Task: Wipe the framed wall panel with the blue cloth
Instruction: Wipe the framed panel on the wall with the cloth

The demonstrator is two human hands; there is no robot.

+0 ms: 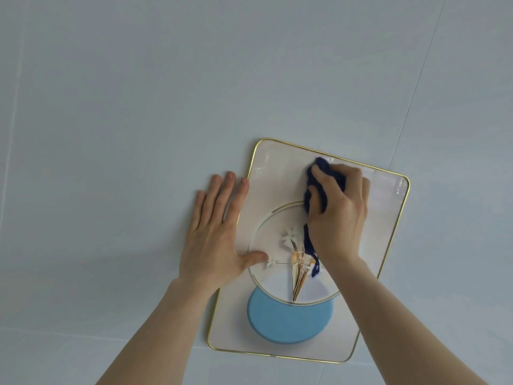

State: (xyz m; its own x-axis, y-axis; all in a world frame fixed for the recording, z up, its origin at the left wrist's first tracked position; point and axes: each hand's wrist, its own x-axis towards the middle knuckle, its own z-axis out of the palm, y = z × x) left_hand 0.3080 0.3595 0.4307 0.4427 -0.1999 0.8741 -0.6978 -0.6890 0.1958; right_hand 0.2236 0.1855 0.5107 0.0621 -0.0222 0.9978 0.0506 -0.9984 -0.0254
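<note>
A framed wall panel with a thin gold rim hangs tilted on the wall; its white face carries a gold ring, pale flowers and a light blue disc at the bottom. My right hand presses a bunched dark blue cloth against the panel's upper middle, and a strand of the cloth hangs down below the palm. My left hand lies flat with fingers spread across the panel's left rim, the thumb resting on the panel face and the fingers on the wall.
A plain pale grey-blue wall with faint panel seams surrounds the frame on all sides. Both forearms reach up from the bottom of the view.
</note>
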